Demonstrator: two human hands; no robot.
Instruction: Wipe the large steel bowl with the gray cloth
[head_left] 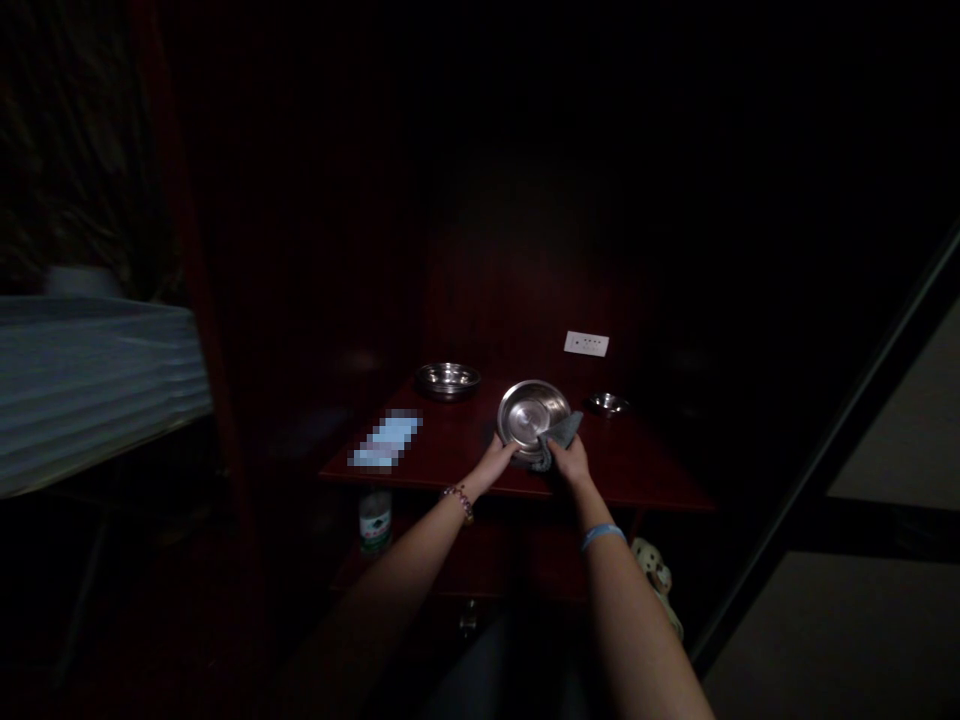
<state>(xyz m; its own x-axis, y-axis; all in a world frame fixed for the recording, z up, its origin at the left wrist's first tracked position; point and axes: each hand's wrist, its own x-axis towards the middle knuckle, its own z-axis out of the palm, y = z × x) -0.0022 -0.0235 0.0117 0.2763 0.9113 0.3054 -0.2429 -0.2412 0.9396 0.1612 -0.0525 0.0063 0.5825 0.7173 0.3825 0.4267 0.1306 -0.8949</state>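
A shiny metal bowl [529, 412] is tilted toward me above the front of a dark red shelf [450, 445]. My left hand [493, 465] grips its lower left rim, thumb on the inner side. At the lower right, my right hand [570, 460] is closed on a grey cloth [561, 432] that lies against the rim and inner wall. Behind to the left, a stack of metal bowls [448, 378] sits on the shelf. To the right stands a smaller metal dish [607, 403]. The fingers behind the bowl are hidden.
A blurred-out pale rectangle [386, 438] lies at the shelf's left. Below are a bottle with a green-and-white label [375, 520] and a pale clog-like shoe [651, 562]. A white socket plate [586, 343] is on the back wall. Stacked pale trays [97, 380] stand far left.
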